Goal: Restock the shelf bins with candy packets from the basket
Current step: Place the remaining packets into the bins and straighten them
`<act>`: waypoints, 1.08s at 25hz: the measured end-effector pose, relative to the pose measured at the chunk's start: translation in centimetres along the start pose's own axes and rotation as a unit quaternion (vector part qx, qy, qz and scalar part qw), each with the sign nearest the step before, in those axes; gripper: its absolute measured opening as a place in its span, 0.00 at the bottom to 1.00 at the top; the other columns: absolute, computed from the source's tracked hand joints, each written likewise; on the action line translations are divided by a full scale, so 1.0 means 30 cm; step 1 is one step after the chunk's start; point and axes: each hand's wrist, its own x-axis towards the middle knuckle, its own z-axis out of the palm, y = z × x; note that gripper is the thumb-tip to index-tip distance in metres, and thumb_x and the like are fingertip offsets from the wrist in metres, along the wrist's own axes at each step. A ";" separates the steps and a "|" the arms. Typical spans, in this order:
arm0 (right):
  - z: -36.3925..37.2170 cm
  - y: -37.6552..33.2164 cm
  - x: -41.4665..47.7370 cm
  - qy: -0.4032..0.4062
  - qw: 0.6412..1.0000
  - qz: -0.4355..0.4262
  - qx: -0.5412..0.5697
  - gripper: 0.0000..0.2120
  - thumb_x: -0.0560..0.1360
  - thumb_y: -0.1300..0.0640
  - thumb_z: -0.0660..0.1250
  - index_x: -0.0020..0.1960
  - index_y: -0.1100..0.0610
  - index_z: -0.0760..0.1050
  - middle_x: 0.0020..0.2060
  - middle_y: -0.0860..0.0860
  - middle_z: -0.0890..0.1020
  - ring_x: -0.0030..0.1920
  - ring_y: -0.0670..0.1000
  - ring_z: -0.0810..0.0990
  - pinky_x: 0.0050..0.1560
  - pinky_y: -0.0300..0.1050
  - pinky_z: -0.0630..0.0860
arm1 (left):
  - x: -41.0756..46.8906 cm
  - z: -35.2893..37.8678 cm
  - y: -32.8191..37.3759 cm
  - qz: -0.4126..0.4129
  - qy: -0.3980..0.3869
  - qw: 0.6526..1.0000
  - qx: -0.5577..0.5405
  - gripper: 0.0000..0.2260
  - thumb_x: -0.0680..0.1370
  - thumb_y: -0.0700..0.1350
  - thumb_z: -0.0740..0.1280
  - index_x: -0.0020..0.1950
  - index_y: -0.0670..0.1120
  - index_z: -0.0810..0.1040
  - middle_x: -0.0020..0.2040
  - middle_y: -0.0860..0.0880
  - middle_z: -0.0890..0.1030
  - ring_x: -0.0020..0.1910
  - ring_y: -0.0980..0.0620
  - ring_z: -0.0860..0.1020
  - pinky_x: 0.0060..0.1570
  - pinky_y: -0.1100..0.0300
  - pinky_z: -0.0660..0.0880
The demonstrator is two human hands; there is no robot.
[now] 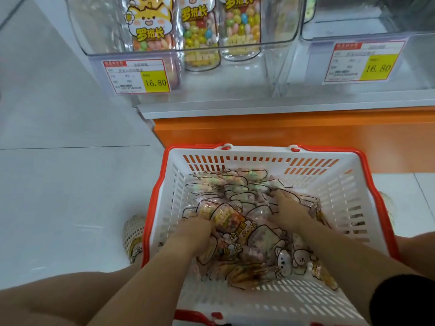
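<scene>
Candy packets [235, 218] fill basket [259, 153]; left fingers [206, 224] grip one, right fingers [275, 195] unclear.

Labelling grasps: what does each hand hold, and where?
Left hand grips a clear packet of coloured candies by one end; right hand lies on the heaped packets, hold cannot be told.

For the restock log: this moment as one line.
step: picking from basket | left hand: among candy packets, grip unclear | right hand: same | shelf bin: part filled
</scene>
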 end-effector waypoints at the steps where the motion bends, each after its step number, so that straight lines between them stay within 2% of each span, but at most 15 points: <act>1: 0.002 -0.004 0.012 0.002 1.000 -0.001 -0.022 0.36 0.73 0.43 0.71 0.75 0.53 0.62 0.71 0.54 0.67 0.65 0.57 0.74 0.57 0.51 0.77 | 0.005 0.005 -0.002 -0.002 0.000 1.000 0.003 0.13 0.80 0.46 0.62 0.63 0.58 0.79 0.64 0.49 0.74 0.63 0.44 0.74 0.63 0.47 0.73; 3: -0.005 -0.019 0.034 0.010 0.996 -0.005 -0.089 0.36 0.71 0.38 0.70 0.73 0.52 0.64 0.68 0.53 0.70 0.66 0.57 0.72 0.60 0.53 0.76 | 0.013 0.012 -0.004 -0.004 0.002 1.000 0.005 0.13 0.80 0.47 0.62 0.63 0.56 0.79 0.63 0.48 0.74 0.63 0.44 0.74 0.62 0.47 0.74; 5: -0.002 -0.031 0.048 0.006 0.991 -0.007 -0.135 0.37 0.69 0.35 0.71 0.71 0.50 0.64 0.64 0.54 0.72 0.63 0.57 0.72 0.56 0.52 0.76 | 0.016 0.017 -0.007 -0.006 -0.001 1.000 0.007 0.13 0.80 0.47 0.62 0.63 0.56 0.79 0.64 0.48 0.74 0.64 0.44 0.73 0.62 0.47 0.74; 8: 0.031 -0.023 0.044 -0.023 0.994 -0.019 -0.109 0.40 0.69 0.42 0.74 0.73 0.53 0.60 0.60 0.54 0.76 0.56 0.56 0.79 0.47 0.48 0.77 | 0.017 0.018 -0.005 -0.009 -0.002 1.000 0.009 0.13 0.80 0.47 0.63 0.62 0.57 0.79 0.64 0.49 0.74 0.65 0.45 0.71 0.62 0.47 0.74; 12: 0.046 0.003 -0.007 0.020 0.990 -0.047 -0.133 0.38 0.70 0.42 0.74 0.74 0.48 0.62 0.60 0.53 0.79 0.56 0.56 0.80 0.48 0.50 0.81 | 0.017 0.019 -0.003 -0.007 -0.010 0.999 0.033 0.14 0.80 0.43 0.63 0.63 0.55 0.78 0.63 0.47 0.74 0.65 0.43 0.72 0.61 0.46 0.74; 16: -0.057 -0.010 -0.091 0.057 0.994 -0.041 -0.088 0.41 0.68 0.41 0.74 0.76 0.41 0.59 0.56 0.51 0.81 0.55 0.55 0.81 0.48 0.52 0.81 | 0.013 0.006 -0.004 -0.005 -0.013 0.998 0.055 0.14 0.79 0.41 0.63 0.64 0.50 0.78 0.63 0.46 0.75 0.65 0.43 0.72 0.63 0.45 0.73; 20: -0.266 -0.055 -0.229 0.099 0.993 -0.067 0.022 0.43 0.70 0.41 0.75 0.78 0.47 0.58 0.62 0.52 0.80 0.58 0.54 0.80 0.55 0.50 0.78 | -0.033 -0.059 0.057 -0.023 -0.031 0.997 0.061 0.17 0.78 0.38 0.65 0.66 0.48 0.78 0.66 0.45 0.75 0.64 0.42 0.75 0.64 0.49 0.73; 22: -0.365 -0.095 -0.318 0.131 0.983 -0.105 0.068 0.44 0.70 0.42 0.76 0.79 0.50 0.58 0.62 0.52 0.80 0.57 0.52 0.80 0.51 0.43 0.73 | -0.079 -0.139 0.122 -0.019 -0.015 1.000 0.003 0.13 0.79 0.43 0.65 0.63 0.46 0.79 0.61 0.45 0.79 0.59 0.43 0.79 0.57 0.52 0.76; 23: -0.406 -0.110 -0.371 0.155 0.978 -0.125 0.069 0.44 0.70 0.42 0.76 0.78 0.50 0.59 0.59 0.51 0.81 0.56 0.52 0.80 0.48 0.42 0.70 | -0.108 -0.187 0.157 -0.003 -0.016 0.997 -0.077 0.12 0.81 0.47 0.64 0.60 0.44 0.81 0.57 0.46 0.81 0.57 0.44 0.80 0.52 0.54 0.77; 24: -0.441 -0.122 -0.426 0.181 0.972 -0.141 0.058 0.43 0.69 0.42 0.76 0.77 0.49 0.60 0.53 0.49 0.81 0.55 0.53 0.80 0.45 0.42 0.68 | -0.140 -0.242 0.192 0.013 -0.035 0.980 -0.195 0.15 0.83 0.51 0.62 0.57 0.43 0.82 0.53 0.46 0.83 0.55 0.44 0.82 0.49 0.56 0.77; 25: -0.477 -0.135 -0.482 0.216 0.963 -0.157 0.038 0.41 0.69 0.41 0.76 0.76 0.47 0.61 0.46 0.46 0.80 0.51 0.54 0.80 0.41 0.43 0.67 | -0.184 -0.298 0.231 0.023 -0.074 0.933 -0.352 0.21 0.84 0.56 0.58 0.57 0.42 0.82 0.53 0.45 0.84 0.53 0.44 0.82 0.47 0.56 0.78; 27: -0.534 -0.153 -0.589 0.305 0.932 -0.196 -0.001 0.37 0.70 0.41 0.75 0.73 0.43 0.62 0.39 0.43 0.78 0.44 0.54 0.79 0.38 0.46 0.68 | -0.280 -0.393 0.293 0.056 -0.140 0.762 -0.629 0.32 0.82 0.66 0.51 0.62 0.41 0.80 0.59 0.42 0.84 0.54 0.44 0.82 0.46 0.54 0.78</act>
